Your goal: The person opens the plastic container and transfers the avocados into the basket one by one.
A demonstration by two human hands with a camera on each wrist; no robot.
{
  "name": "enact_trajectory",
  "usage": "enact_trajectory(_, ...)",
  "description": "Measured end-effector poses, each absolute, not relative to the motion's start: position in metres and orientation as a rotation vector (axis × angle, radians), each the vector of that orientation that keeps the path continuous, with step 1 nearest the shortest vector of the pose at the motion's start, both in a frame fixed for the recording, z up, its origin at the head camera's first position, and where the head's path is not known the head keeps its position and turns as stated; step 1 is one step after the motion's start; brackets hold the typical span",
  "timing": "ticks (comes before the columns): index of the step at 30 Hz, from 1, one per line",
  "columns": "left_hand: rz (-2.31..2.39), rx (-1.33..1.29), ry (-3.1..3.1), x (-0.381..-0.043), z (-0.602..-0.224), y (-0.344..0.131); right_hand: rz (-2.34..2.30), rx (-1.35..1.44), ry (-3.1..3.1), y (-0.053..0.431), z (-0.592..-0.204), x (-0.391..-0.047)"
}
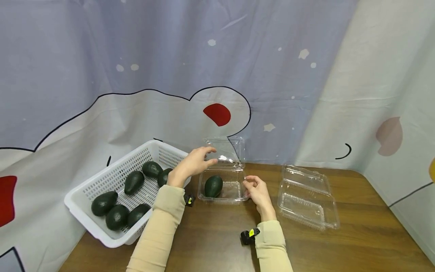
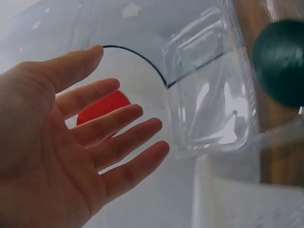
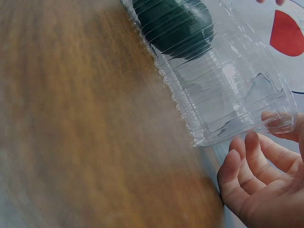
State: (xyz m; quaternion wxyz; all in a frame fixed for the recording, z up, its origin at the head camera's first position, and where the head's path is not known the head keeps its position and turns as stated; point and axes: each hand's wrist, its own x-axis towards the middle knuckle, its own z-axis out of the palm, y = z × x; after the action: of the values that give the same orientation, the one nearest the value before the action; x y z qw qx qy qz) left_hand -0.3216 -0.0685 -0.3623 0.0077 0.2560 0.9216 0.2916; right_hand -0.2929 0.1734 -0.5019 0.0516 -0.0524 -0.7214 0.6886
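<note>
A clear plastic clamshell container [image 1: 234, 190] stands on the table with its lid [image 1: 224, 153] raised at the back. One dark green avocado [image 1: 213, 186] lies in the left part of its base. My right hand [image 1: 258, 192] pinches the right side of the container, thumb at the rim and fingertips against the outer wall [image 3: 223, 135]. Just in front of the raised lid, my left hand [image 1: 193, 163] hovers with fingers spread, and nothing is in it. The left wrist view shows its palm [image 2: 52, 166] and separate fingers beside the lid.
At the left stands a white perforated basket [image 1: 96, 185] holding several avocados [image 1: 117, 217], partly covered by the left arm. Another clear clamshell [image 1: 302, 204] lies opened on the right of the wooden table [image 1: 217, 234]. A patterned curtain [image 1: 163, 56] hangs behind.
</note>
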Motion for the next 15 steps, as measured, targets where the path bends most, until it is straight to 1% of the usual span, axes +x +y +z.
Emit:
enact_trajectory(5, 1.089, 0.816, 2.881, -0.316, -0.382, -0.061, 2.096, -0.156, -2.195, 0.173, -0.503, -0.295)
enact_trajectory(10, 1.242, 0.739, 2.884, -0.307, -0.401, -0.05, 2.109, -0.149, -2.193, 0.173, -0.498, -0.292)
enact_trajectory(15, 1.259, 0.701, 2.935, -0.301, -0.416, -0.035, 2.114, -0.142, -2.218, 0.176, -0.498, -0.291)
